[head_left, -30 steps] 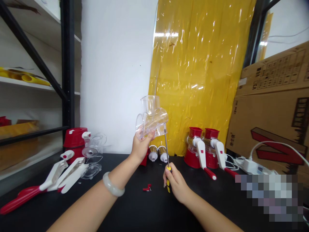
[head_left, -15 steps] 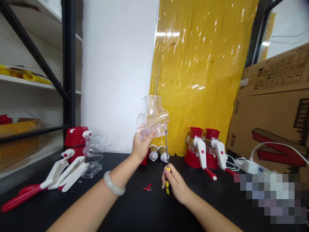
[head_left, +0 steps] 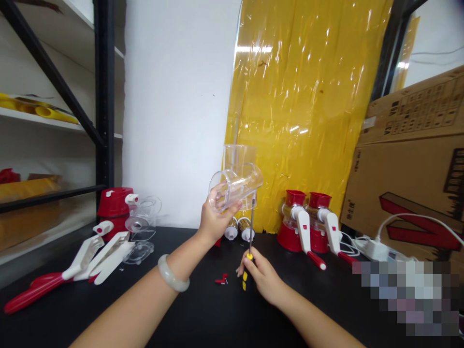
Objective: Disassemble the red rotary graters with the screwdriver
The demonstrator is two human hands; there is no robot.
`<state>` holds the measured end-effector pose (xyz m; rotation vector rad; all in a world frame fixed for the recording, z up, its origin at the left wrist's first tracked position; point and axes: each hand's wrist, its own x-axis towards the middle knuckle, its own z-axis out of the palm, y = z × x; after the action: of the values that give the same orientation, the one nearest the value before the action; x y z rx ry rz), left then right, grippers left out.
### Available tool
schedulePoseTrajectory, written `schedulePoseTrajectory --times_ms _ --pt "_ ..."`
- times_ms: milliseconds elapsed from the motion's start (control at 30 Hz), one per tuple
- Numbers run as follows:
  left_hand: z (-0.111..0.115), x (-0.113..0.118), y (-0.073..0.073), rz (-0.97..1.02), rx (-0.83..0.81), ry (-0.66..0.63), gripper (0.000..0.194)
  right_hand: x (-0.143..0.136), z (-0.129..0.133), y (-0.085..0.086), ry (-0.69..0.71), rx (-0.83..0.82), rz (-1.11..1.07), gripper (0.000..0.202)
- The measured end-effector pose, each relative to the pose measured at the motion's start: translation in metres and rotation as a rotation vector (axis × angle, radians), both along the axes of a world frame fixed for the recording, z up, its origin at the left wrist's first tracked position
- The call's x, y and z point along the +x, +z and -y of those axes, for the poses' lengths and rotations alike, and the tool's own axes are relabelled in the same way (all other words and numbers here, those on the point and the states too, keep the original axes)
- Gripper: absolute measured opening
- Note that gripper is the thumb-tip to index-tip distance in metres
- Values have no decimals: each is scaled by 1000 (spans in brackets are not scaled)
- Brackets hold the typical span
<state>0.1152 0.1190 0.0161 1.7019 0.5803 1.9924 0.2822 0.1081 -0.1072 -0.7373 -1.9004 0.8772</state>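
My left hand (head_left: 217, 212) is wrapped round the lower left of a clear plastic housing (head_left: 241, 181), a tube with a square chute on top, held up above the table. My right hand (head_left: 259, 270) grips the yellow and black handle of a screwdriver (head_left: 253, 227). Its shaft points up, and the tip is at the underside of the housing; whether it touches cannot be made out. On the black table, left of my right hand, lie small red parts (head_left: 221, 279) with tiny screws.
Two metal grater drums (head_left: 245, 229) stand behind my hands. Red-and-white graters (head_left: 295, 217) are at the right, beside a white power adapter (head_left: 375, 249) and a cardboard box (head_left: 402, 179). Handles (head_left: 83, 256), red bases (head_left: 114, 208) and clear parts (head_left: 139, 224) are at the left.
The clear housing has shifted slightly right and turned in my left hand. The screwdriver's handle has swung a little left, so its shaft leans more to the right.
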Motion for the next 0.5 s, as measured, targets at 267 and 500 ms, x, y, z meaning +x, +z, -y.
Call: schedulePoseTrajectory --times_ms 267,500 --pt "-3 -2 -3 -10 8 3 70 0 0 0 -58 -35 24 40" --pt "-1 -1 -1 -19 22 -19 70 15 -2 17 106 -65 -100 52"
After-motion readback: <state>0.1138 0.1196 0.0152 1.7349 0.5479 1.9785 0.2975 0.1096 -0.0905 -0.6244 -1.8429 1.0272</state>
